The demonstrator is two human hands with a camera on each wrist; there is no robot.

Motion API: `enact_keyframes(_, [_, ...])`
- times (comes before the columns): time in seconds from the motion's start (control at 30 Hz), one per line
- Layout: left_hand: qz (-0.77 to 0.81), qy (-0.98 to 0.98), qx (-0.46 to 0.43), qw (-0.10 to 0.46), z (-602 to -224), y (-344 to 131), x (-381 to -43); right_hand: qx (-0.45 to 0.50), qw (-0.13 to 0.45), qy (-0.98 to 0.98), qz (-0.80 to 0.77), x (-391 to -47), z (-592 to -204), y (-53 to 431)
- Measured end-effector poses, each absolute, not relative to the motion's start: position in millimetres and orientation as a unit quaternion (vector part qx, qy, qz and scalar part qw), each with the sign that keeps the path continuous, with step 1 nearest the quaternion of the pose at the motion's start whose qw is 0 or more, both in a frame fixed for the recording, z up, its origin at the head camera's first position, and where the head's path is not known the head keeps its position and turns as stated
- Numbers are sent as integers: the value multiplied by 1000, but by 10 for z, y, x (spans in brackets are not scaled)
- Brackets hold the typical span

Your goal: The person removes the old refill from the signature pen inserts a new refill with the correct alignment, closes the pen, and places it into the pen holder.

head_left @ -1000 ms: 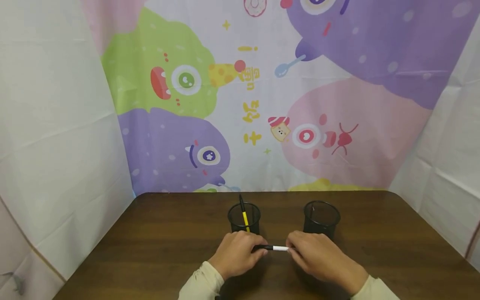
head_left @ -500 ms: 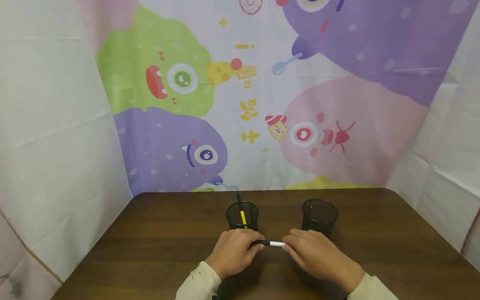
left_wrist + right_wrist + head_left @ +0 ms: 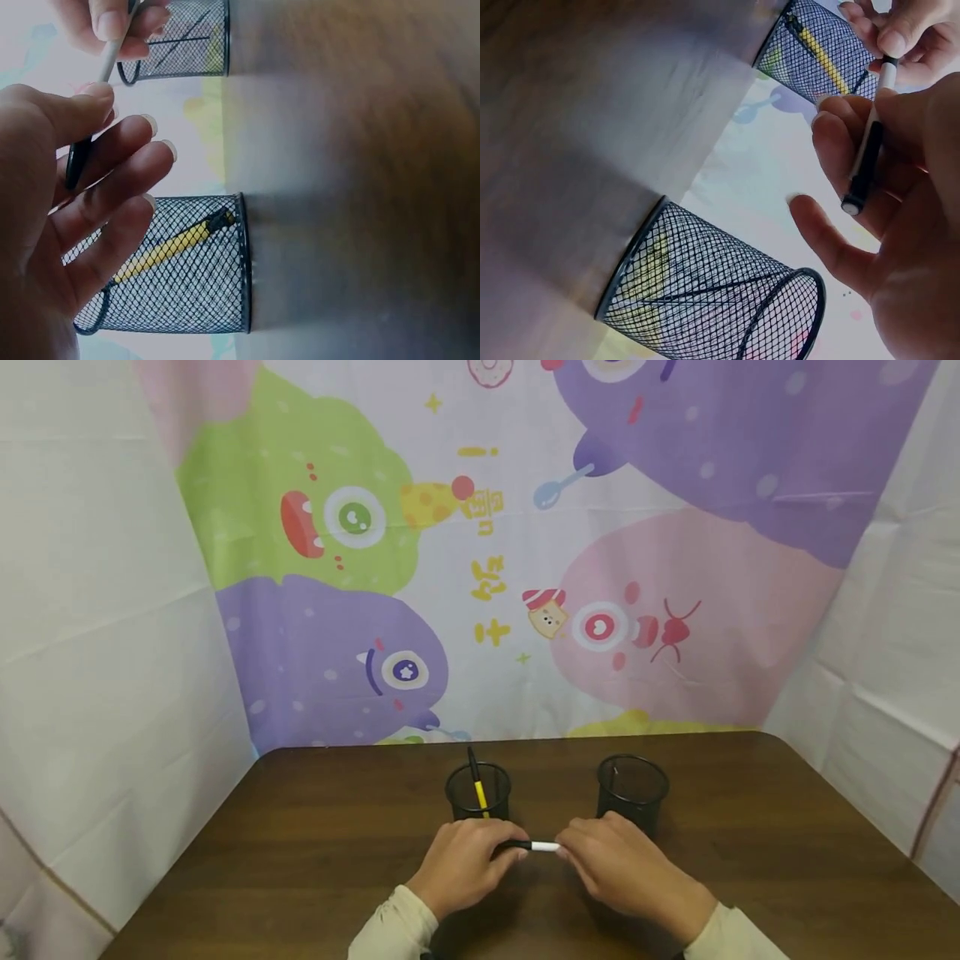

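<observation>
A black-and-white pen (image 3: 544, 847) is held level between both hands in the head view. My left hand (image 3: 459, 862) pinches its black end between thumb and fingers. At the other end, my right hand (image 3: 632, 870) grips it; the right wrist view shows a black section (image 3: 867, 165) running under that thumb. Beyond the left hand stands a black mesh pen holder (image 3: 459, 808), with a yellow-and-black pen (image 3: 481, 793) leaning in it. A second mesh pen holder (image 3: 632, 808) is behind the right hand. Thin dark lines show through its mesh; I cannot tell what they are.
Both holders stand upright on the dark brown wooden table (image 3: 300, 843). Behind the table's far edge hangs a cartoon-printed cloth (image 3: 495, 693). Pale cloth walls (image 3: 127, 635) flank the left and right sides.
The head view has shifted slightly, so everything sits a little further left in it. Both hands keep hold of the pen, and the holders stay put.
</observation>
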State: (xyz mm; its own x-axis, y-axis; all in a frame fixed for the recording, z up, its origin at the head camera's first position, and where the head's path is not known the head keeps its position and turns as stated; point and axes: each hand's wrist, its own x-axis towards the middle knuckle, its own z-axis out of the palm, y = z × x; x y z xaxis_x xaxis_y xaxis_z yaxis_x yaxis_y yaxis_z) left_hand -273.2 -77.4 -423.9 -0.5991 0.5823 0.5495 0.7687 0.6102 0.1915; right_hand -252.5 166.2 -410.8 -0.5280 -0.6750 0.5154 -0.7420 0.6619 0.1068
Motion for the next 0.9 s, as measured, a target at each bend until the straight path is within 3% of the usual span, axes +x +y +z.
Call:
enact_keyframes(0.3, [-199,-857,-400,257,-4267,-742,-2737,423,349,-835,43,-2534,-4091,1687])
enact_keyframes(0.9, [-234,-861,-396,218,-4251,-791,-2724,427,352,-831,63,-2560,-4056,1675])
